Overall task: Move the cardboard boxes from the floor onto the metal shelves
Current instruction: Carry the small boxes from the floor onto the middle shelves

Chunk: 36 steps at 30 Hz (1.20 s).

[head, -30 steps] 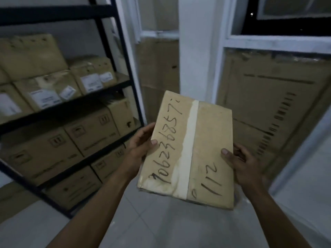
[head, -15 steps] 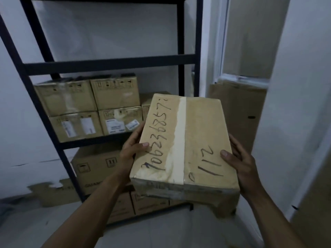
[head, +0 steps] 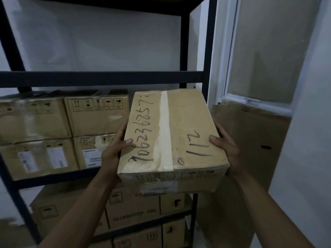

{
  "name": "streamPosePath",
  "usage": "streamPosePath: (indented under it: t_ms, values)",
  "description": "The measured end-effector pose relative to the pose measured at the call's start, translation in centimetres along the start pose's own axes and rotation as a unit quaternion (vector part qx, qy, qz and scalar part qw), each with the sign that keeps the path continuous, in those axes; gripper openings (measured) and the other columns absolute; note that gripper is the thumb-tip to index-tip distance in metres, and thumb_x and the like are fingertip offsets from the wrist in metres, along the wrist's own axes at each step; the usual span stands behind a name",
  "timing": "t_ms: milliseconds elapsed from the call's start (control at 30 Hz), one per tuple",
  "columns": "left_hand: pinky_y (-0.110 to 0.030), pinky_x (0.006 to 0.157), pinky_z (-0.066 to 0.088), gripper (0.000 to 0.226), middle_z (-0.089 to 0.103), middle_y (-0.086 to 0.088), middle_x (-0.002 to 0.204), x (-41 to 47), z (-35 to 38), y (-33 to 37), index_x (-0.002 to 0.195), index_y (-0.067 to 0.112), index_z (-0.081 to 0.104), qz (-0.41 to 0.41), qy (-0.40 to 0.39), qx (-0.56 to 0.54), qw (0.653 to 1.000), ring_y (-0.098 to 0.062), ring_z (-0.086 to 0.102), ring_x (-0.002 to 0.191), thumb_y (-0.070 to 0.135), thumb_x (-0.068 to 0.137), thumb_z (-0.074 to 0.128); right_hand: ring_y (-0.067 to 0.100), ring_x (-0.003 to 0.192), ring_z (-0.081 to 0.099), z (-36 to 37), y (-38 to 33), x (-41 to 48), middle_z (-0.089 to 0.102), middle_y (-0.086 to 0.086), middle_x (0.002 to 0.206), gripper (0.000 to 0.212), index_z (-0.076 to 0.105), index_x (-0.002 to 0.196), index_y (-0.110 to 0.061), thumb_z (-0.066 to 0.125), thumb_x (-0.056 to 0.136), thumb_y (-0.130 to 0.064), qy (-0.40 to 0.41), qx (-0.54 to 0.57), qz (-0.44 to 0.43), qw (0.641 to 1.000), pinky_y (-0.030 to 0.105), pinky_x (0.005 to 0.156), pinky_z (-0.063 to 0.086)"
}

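Box is up off the floor, right in front of the metal shelves — we've got the left hand and right hand wrapped round its two sides, thumbs on top, holding it about level with the stacked boxes on the middle shelf. Below that it looks pretty full already, so we reckon we're well along — this one's not set down yet, and whatever's left on the floor is out of view.

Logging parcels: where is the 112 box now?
Head view, centre: the box is held between left hand and right hand, before the shelf at its right end, beside stacked boxes.
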<state>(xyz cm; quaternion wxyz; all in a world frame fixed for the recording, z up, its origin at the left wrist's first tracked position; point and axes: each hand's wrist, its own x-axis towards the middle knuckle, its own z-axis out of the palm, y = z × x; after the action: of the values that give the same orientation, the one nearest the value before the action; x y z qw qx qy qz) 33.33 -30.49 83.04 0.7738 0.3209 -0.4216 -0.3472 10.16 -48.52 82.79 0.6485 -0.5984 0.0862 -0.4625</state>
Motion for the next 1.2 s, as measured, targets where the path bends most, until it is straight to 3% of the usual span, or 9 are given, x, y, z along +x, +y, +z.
streamPosePath:
  t_ms: [200, 367, 467, 533, 600, 700, 800, 1000, 1200]
  values:
    - [-0.041, 0.078, 0.06, 0.075, 0.054, -0.013, 0.145, 5.3, -2.0, -1.9, 0.152, 0.025, 0.039, 0.019, -0.037, 0.006, 0.999, -0.035, 0.065, 0.113, 0.016, 0.079, 0.053, 0.028, 0.106, 0.07, -1.4, 1.7, 6.7, 0.068, 0.011, 0.128, 0.062, 0.053, 0.14, -0.023, 0.061, 0.078, -0.017, -0.005, 0.027, 0.023, 0.999, 0.037, 0.084, 0.061]
    - [-0.041, 0.086, 0.058, 0.064, 0.046, -0.019, 0.149, 9.3, -2.5, -3.7, 0.15, 0.011, 0.039, 0.052, -0.034, 0.027, 0.998, -0.036, 0.056, 0.12, 0.02, 0.087, 0.031, 0.029, 0.108, 0.07, -2.9, 3.0, 12.5, 0.072, 0.008, 0.122, 0.054, 0.056, 0.136, -0.02, 0.057, 0.083, -0.021, -0.034, 0.089, 0.046, 0.994, 0.037, 0.082, 0.061]
    - [-0.043, 0.1, 0.05, 0.059, 0.05, -0.016, 0.146, 12.2, -2.1, -3.5, 0.138, 0.005, 0.049, 0.138, -0.03, 0.092, 0.986, -0.033, 0.051, 0.129, 0.029, 0.086, 0.062, 0.024, 0.104, 0.072, -3.7, 3.4, 16.9, 0.074, 0.006, 0.117, 0.043, 0.064, 0.129, -0.02, 0.057, 0.087, -0.026, -0.047, 0.105, 0.046, 0.992, 0.032, 0.078, 0.06]
    - [-0.058, 0.118, 0.027, 0.083, 0.039, -0.015, 0.156, 14.0, -2.0, -3.1, 0.14, 0.005, 0.047, 0.176, -0.005, 0.165, 0.97, -0.034, 0.032, 0.146, 0.049, 0.075, 0.074, 0.021, 0.101, 0.072, -4.0, 3.8, 19.8, 0.075, 0.005, 0.113, 0.034, 0.074, 0.119, -0.019, 0.058, 0.091, -0.028, -0.036, 0.103, 0.023, 0.994, 0.03, 0.079, 0.06]
    - [-0.068, 0.118, 0.013, 0.079, 0.031, -0.011, 0.161, 15.6, -1.7, -2.7, 0.131, 0.013, 0.062, 0.204, 0.002, 0.206, 0.957, -0.032, 0.021, 0.151, 0.06, 0.07, 0.075, 0.021, 0.097, 0.073, -4.2, 4.3, 22.3, 0.077, 0.005, 0.105, 0.029, 0.079, 0.109, -0.017, 0.057, 0.094, -0.03, -0.005, 0.094, 0.007, 0.996, 0.033, 0.082, 0.06]
    - [-0.069, 0.114, 0.022, 0.072, 0.037, -0.005, 0.159, 17.1, -1.6, -2.7, 0.117, 0.027, 0.073, 0.217, 0.043, 0.286, 0.933, -0.023, 0.029, 0.149, 0.072, 0.06, 0.074, 0.023, 0.093, 0.071, -3.8, 5.1, 25.6, 0.076, 0.007, 0.097, 0.031, 0.081, 0.096, -0.017, 0.061, 0.091, -0.039, 0.021, 0.083, 0.013, 0.996, 0.041, 0.09, 0.053]
    - [-0.066, 0.11, 0.033, 0.074, 0.049, 0.0, 0.151, 18.4, -2.4, -2.7, 0.114, 0.021, 0.072, 0.222, 0.105, 0.408, 0.879, -0.019, 0.04, 0.143, 0.071, 0.06, 0.074, 0.023, 0.095, 0.068, -3.5, 6.5, 27.5, 0.074, 0.007, 0.099, 0.036, 0.08, 0.093, -0.019, 0.06, 0.086, -0.048, 0.034, 0.08, -0.013, 0.996, 0.044, 0.095, 0.05]
    - [-0.05, 0.104, 0.04, 0.042, 0.063, 0.016, 0.119, 19.8, -5.1, -1.1, 0.106, 0.032, 0.07, 0.242, 0.19, 0.599, 0.739, -0.017, 0.05, 0.123, 0.057, 0.073, 0.064, 0.02, 0.119, 0.065, -4.8, 11.1, 26.6, 0.065, -0.003, 0.134, 0.08, 0.045, 0.147, -0.021, 0.072, 0.072, -0.035, -0.111, 0.06, -0.079, 0.989, 0.034, 0.087, 0.059]
    - [-0.039, 0.094, 0.036, 0.046, 0.058, 0.019, 0.113, 20.7, -6.8, -0.6, 0.114, 0.03, 0.067, 0.266, 0.204, 0.709, 0.621, -0.015, 0.042, 0.117, 0.063, 0.082, 0.056, 0.017, 0.1, 0.072, -3.3, 13.7, 26.4, 0.075, -0.002, 0.109, 0.074, 0.058, 0.125, -0.015, 0.092, 0.061, -0.023, -0.079, -0.011, -0.057, 0.995, 0.023, 0.07, 0.06]
